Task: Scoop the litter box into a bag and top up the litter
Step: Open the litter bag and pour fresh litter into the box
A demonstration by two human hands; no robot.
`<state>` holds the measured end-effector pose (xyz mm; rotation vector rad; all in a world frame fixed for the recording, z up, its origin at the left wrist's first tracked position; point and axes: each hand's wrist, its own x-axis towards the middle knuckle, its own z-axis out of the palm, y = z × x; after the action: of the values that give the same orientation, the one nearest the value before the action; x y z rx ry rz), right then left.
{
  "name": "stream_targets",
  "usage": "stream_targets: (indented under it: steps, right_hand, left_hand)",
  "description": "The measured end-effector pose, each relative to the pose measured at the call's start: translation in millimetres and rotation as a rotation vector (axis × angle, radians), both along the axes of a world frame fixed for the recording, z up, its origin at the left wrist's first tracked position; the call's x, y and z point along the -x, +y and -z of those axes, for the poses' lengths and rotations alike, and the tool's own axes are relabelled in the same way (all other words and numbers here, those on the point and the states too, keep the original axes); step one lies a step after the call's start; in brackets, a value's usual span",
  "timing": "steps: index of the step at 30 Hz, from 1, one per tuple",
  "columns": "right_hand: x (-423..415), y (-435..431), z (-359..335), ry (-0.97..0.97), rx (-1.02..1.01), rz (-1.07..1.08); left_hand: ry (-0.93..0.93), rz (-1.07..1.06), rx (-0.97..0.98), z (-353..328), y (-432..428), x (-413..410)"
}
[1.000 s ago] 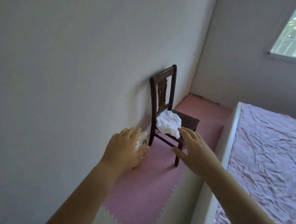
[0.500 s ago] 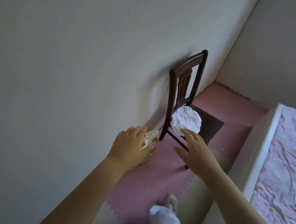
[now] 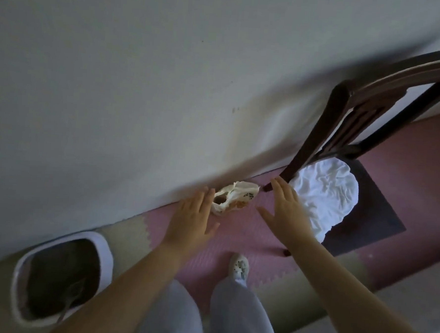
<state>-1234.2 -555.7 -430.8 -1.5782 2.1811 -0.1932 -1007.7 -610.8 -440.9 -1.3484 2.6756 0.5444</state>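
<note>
1. the left hand [image 3: 192,216] is held out flat, palm down, above the pink floor mat [image 3: 237,238]; its fingers are straight and pressed close together, and the thumb is stuck out to the side.
2. nothing is gripped by the left hand. its fingertips are seen at the near end of the bag [image 3: 233,196], but whether it is touched cannot be told through the blur.
3. the bag, crumpled, white and printed with dark and orange marks, is lying on the mat's wall-side edge, right against the foot of the wall [image 3: 141,84], with its mouth gaping toward the left hand.
4. the right hand [image 3: 285,214] is held out flat as well, with fingers straight and slightly spread and the thumb pointed toward the bag; nothing is held or touched by it.
5. the right hand is seen in front of a dark wooden chair [image 3: 346,102], near its back leg; a rumpled white cloth [image 3: 325,196] is spread on the chair seat.
6. the litter box [image 3: 105,259], white-rimmed and dark inside, is set against the wall on a beige part of the mat, well apart from the bag.
7. grey trouser legs [image 3: 235,314] and a pale shoe [image 3: 238,266] are seen on the mat's near edge.
</note>
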Motion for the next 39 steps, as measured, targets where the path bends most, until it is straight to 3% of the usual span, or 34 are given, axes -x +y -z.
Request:
stream_targets:
  steps: [8,15,20,30,35,39]
  right_hand:
    - [55,-69,132,-0.005,-0.175,-0.111]
    - [76,-85,249,-0.038,-0.240,0.046]
    - [81,-89,316,-0.062,-0.229,0.099]
    - [80,-99,383,-0.039,-0.194,0.033]
    - [86,-93,396,-0.052,-0.103,0.112]
    - [93,-88,395,-0.019,-0.096,0.112]
  left_hand:
    - [-0.061,-0.156,-0.174,122,-35,28]
    - [-0.181,-0.141,-0.233,244,-65,42]
    - [-0.169,-0.140,-0.300,307,-81,52]
    - [-0.072,-0.341,-0.404,382,-85,60]
    - [0.056,-0.423,-0.309,393,-82,62]
    - [0.010,-0.445,-0.308,390,-87,66]
